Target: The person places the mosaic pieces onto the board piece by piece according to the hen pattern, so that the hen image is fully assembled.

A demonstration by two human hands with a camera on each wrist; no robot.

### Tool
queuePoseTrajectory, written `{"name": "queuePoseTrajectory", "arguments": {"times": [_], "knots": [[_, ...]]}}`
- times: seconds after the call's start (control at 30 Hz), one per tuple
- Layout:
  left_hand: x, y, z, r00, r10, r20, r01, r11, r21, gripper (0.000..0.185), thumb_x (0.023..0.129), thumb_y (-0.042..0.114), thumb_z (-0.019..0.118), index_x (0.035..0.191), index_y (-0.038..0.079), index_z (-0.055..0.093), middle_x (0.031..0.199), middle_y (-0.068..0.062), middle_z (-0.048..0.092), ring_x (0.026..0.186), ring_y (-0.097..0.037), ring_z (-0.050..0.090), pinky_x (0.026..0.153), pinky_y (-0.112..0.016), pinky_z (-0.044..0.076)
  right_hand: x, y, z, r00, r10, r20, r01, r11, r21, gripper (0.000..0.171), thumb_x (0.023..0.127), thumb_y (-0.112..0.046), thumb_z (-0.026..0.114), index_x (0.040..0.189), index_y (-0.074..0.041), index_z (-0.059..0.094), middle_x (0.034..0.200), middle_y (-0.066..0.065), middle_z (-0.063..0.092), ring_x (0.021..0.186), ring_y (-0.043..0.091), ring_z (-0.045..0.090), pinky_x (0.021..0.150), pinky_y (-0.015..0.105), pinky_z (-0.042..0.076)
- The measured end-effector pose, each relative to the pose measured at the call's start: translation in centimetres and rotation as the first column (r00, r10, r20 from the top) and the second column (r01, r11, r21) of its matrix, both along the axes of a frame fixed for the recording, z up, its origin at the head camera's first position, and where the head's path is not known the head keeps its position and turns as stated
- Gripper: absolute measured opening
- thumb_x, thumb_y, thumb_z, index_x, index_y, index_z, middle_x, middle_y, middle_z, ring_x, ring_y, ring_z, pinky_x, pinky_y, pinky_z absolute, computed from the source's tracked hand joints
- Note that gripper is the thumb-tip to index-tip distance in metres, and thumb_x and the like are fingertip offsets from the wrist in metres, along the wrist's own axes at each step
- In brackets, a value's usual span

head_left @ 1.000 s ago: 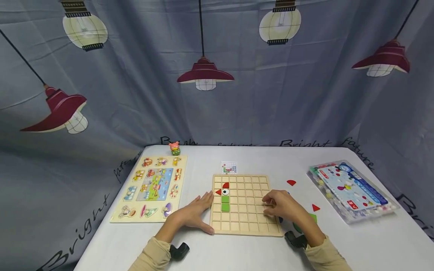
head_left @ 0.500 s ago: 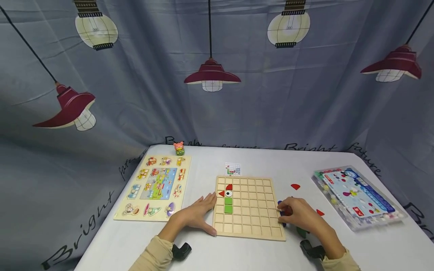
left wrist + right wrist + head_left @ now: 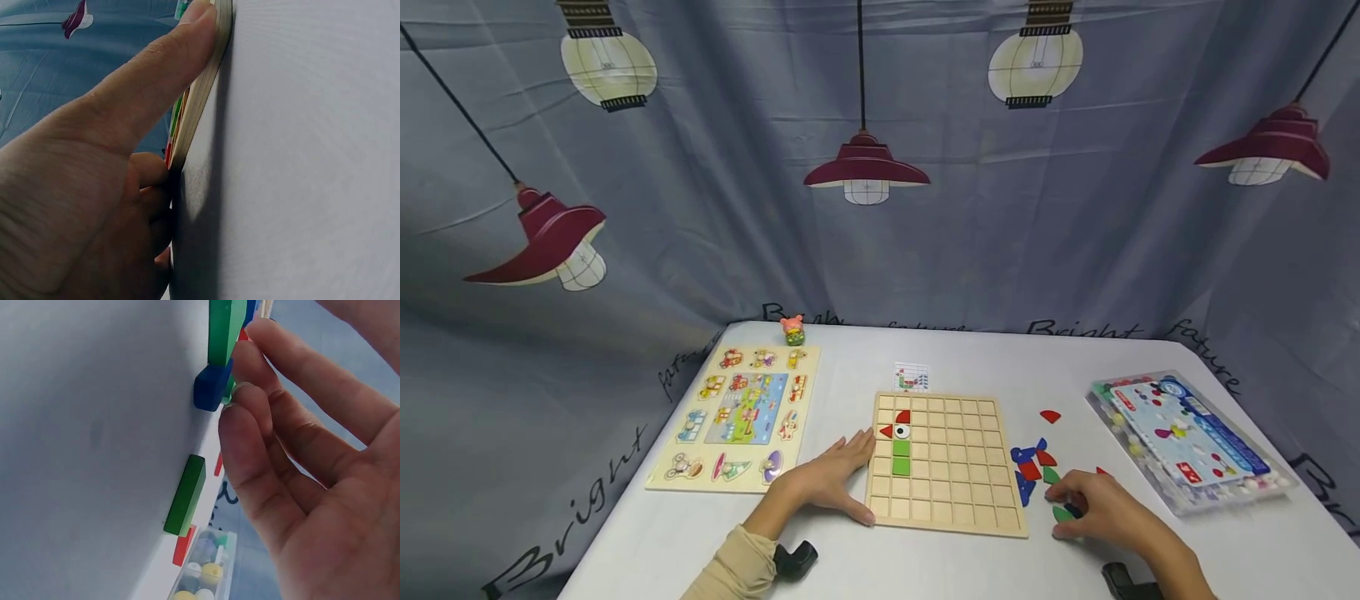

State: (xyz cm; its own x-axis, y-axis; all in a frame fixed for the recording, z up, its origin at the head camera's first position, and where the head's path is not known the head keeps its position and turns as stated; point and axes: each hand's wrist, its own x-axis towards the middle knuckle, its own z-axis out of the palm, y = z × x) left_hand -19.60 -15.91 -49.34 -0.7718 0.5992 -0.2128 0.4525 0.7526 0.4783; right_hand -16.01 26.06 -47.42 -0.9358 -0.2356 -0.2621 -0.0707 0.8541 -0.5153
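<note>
My left hand (image 3: 831, 479) rests along the left edge of the wooden grid board (image 3: 955, 517), fingers straight; its thumb (image 3: 169, 50) lies against the rim in the left wrist view. On the board sit red pieces (image 3: 903, 416), a round eye piece (image 3: 902, 432) and green squares (image 3: 901, 466). To the right of the board, my right hand (image 3: 1101, 508) reaches down over loose pieces, fingers loosely bent. Its fingertips are right by a green piece (image 3: 220, 331) and a blue piece (image 3: 212, 387). Another green piece (image 3: 186, 497) lies apart from them.
Blue pieces (image 3: 1025, 487) and red pieces (image 3: 1030, 471) lie scattered beside the board. A clear box (image 3: 1187, 450) of beads stands farther right. At left is a picture puzzle board (image 3: 745, 467); behind are a small card (image 3: 912, 377) and a figurine (image 3: 793, 330).
My right hand has moved from the board's right side out to the right and nearer me, uncovering the blue and red pieces. The left hand has stayed on the board's edge.
</note>
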Motion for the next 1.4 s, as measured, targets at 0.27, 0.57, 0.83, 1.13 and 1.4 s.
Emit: {"name": "queuePoseTrajectory", "arguments": {"times": [0.27,0.57,0.83,1.13,1.4], "knots": [[-0.1,0.0,-0.1,1.0,-0.002,-0.006,0.002,1.0,-0.001,0.123,0.067,0.062,0.079,0.155,0.002,0.017,0.165,-0.009,0.006,0.154,-0.023,0.007,0.126,-0.044,0.007,0.4,-0.5,0.0,1.0,-0.031,-0.003,0.031,0.999,0.021,0.037,0.063,-0.023,0.09,0.096,-0.015,0.074,0.081,-0.003,0.056,0.079,0.014,0.047,0.061,0.019,0.041],[-0.3,0.1,0.1,1.0,-0.004,-0.006,0.004,1.0,0.002,0.122,0.067,0.061,0.079,0.155,0.002,0.018,0.165,-0.01,0.005,0.154,-0.023,0.006,0.126,-0.044,0.006,0.3,0.1,-0.2,0.999,-0.042,-0.013,0.042,0.999,0.022,0.03,0.066,-0.019,0.088,0.091,-0.015,0.074,0.082,-0.004,0.058,0.077,0.014,0.047,0.06,0.019,0.043],[-0.4,0.1,0.1,1.0,-0.005,-0.014,0.005,1.0,-0.001,0.122,0.069,0.06,0.079,0.155,0.002,0.016,0.165,-0.01,0.006,0.154,-0.023,0.005,0.126,-0.043,0.006,0.0,0.1,-0.2,1.0,-0.011,-0.022,0.011,1.0,-0.009,0.026,0.07,-0.02,0.086,0.092,-0.015,0.074,0.081,-0.005,0.063,0.074,0.013,0.049,0.061,0.018,0.045],[-0.4,0.0,-0.1,1.0,-0.007,-0.013,0.007,1.0,0.001,0.122,0.069,0.061,0.078,0.155,0.001,0.016,0.165,-0.011,0.006,0.154,-0.023,0.006,0.126,-0.044,0.006,0.0,0.8,-0.3,1.0,-0.027,-0.015,0.027,0.999,0.022,0.038,0.063,-0.024,0.09,0.096,-0.015,0.074,0.088,-0.005,0.064,0.079,0.013,0.051,0.069,0.021,0.051],[-0.2,-0.1,-0.1,1.0,-0.003,0.005,0.002,1.0,0.01,0.122,0.068,0.06,0.08,0.155,0.001,0.017,0.165,-0.01,0.007,0.154,-0.024,0.007,0.126,-0.045,0.007,0.4,1.5,-0.7,0.998,0.051,-0.029,-0.052,0.998,-0.032,0.032,0.067,-0.021,0.088,0.096,-0.013,0.075,0.087,-0.004,0.065,0.074,0.01,0.047,0.061,0.017,0.045]]}}
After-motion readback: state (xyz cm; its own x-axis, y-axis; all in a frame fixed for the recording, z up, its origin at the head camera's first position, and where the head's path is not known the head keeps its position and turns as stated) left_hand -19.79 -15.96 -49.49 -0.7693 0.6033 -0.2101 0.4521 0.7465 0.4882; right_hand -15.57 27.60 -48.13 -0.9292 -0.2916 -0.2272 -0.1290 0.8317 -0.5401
